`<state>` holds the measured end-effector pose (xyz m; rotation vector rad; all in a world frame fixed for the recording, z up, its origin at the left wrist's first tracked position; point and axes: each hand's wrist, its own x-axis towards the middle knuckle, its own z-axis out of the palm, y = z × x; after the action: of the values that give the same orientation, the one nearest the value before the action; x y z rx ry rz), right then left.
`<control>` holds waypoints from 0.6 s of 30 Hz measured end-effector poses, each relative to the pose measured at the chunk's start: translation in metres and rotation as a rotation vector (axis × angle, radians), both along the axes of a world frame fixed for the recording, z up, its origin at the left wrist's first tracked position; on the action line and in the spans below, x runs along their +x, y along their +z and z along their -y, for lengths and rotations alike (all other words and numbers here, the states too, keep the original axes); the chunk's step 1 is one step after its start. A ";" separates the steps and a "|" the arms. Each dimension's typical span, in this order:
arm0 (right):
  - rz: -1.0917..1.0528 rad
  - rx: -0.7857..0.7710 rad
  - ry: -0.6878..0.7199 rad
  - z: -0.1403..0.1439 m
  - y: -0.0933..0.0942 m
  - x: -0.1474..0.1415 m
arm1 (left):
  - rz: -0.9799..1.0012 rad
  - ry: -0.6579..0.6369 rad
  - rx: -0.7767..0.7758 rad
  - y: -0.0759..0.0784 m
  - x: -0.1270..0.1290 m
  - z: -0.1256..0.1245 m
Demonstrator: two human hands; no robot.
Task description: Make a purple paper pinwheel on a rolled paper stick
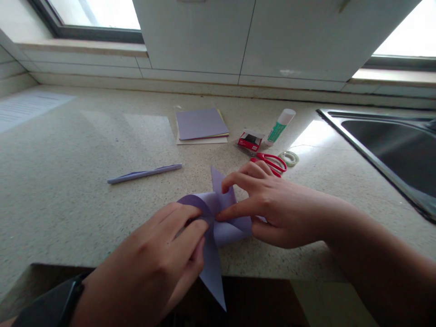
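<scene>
The folded purple paper (230, 234) is located at the front edge of the counter (75, 218), between the two hands. Its longest line runs roughly front to back: the rear point aims toward the back edge; the front point projects past the front edge in view.

Left hand (160, 254): grip pinches the curled flap on the paper's left side; the fingertips are partly hidden.

Right hand (275, 204): grip is spread. The index fingertip presses at the paper's centre, where the flaps meet; another finger bends over the rear flap. The centre lies to the left of this hand, directly ahead of the index finger. Both hands contact the paper; the right index fingertip is at the centre, with the left fingertips just beside it.

The red-handled scissors (272, 162) lie behind the right hand.
</scene>
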<state>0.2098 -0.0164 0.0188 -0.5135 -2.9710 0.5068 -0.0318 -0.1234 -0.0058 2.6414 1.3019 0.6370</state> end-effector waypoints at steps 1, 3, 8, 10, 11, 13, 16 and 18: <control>0.000 -0.001 -0.001 0.000 0.000 0.000 | -0.002 -0.002 0.005 0.000 0.000 0.000; 0.002 -0.005 -0.004 0.000 0.000 0.001 | 0.001 -0.003 0.016 0.000 0.000 0.000; 0.005 -0.007 -0.003 0.000 0.000 0.001 | 0.037 0.000 0.015 0.000 -0.002 0.000; 0.007 -0.005 0.001 0.000 -0.001 0.001 | 0.032 -0.004 0.000 0.000 -0.002 0.000; 0.009 0.000 0.000 -0.001 -0.001 0.000 | 0.025 -0.004 -0.009 0.000 -0.001 0.000; 0.015 0.015 -0.002 -0.001 -0.002 0.000 | 0.002 -0.008 -0.019 0.000 0.000 -0.001; 0.021 0.033 -0.007 -0.001 -0.002 0.001 | -0.042 -0.030 -0.010 0.000 0.002 -0.002; 0.029 0.041 -0.008 -0.001 -0.002 0.001 | -0.059 -0.032 -0.009 0.000 0.003 -0.002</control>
<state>0.2112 -0.0157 0.0172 -0.5338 -2.9983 0.4410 -0.0290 -0.1212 -0.0057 2.6877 1.2715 0.5511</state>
